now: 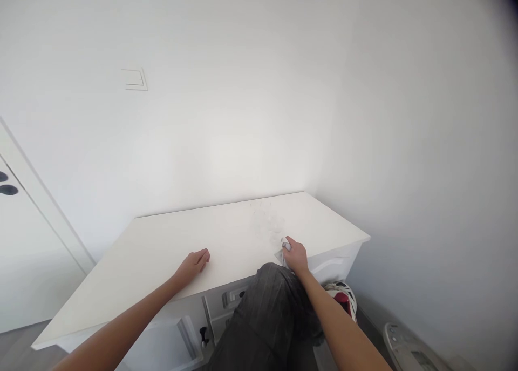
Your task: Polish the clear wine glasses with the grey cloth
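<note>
My left hand (195, 264) rests on the white top of a dresser (170, 252), fingers loosely curled and nothing in them. My right hand (295, 255) is closed on a small grey cloth (284, 248) near the front edge of the same top. Just beyond the cloth a faint smeared patch (267, 222) shows on the surface. My knee in dark striped trousers (263, 311) is raised against the front of the dresser.
The dresser stands in a corner between white walls. A light switch (135, 79) is on the back wall. A white door (24, 241) is at the left. A red and white shoe (342, 298) and a grey device (408, 349) lie on the floor at the right.
</note>
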{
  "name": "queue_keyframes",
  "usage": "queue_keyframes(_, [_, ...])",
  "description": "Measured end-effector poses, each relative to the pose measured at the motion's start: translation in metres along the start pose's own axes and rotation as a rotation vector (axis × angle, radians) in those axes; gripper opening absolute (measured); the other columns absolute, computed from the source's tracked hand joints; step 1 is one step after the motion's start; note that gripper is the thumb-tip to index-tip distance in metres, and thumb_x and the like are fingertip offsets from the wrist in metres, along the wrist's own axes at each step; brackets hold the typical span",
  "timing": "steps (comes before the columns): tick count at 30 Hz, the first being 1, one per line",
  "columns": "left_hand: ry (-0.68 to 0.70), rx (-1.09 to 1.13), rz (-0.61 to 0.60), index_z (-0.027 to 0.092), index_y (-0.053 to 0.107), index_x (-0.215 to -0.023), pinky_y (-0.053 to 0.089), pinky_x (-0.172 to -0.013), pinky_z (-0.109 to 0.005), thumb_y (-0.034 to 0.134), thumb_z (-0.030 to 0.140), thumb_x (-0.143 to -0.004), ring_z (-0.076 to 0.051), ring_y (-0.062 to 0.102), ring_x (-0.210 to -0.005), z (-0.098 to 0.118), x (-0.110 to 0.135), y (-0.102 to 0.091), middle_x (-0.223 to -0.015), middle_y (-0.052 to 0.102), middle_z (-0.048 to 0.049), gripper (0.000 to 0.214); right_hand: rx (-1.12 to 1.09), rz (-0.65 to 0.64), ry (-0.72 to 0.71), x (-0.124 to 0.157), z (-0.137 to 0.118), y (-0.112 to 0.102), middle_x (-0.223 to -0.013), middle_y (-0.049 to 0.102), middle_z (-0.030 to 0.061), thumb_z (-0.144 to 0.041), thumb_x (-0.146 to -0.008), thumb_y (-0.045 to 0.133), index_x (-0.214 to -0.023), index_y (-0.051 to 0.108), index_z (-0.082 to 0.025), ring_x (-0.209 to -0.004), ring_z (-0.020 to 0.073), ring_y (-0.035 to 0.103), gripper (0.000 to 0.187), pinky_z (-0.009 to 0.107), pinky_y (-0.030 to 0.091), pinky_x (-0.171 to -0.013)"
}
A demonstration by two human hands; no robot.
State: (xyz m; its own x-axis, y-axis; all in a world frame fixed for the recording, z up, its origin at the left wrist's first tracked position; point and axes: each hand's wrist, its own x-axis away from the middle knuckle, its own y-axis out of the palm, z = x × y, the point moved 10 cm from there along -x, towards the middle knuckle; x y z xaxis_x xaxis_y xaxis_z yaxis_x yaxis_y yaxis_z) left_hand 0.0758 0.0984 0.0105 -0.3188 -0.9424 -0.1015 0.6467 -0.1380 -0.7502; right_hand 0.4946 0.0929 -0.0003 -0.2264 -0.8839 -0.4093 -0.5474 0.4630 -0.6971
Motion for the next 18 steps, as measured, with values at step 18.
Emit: queue_keyframes(18, [-0.007, -0.499, 0.165, 0.023, 0.039, -0.068, 0.03, -0.071, -0.033, 0.036, 0.031, -0.099, -0.019, 0.049, -0.063, 0.014, -0.009, -0.006, -0.066, 0.056, -0.0009, 0.032, 0.118, -0.035, 0.06, 0.005, -0.011, -0.008, -0.076, 0.069, 0.0039, -0.027, -0.093, 0.048, -0.084, 0.067, -0.024, -0.072, 0.0201, 0.055, 0.021, 0.031, 0.024, -0.066])
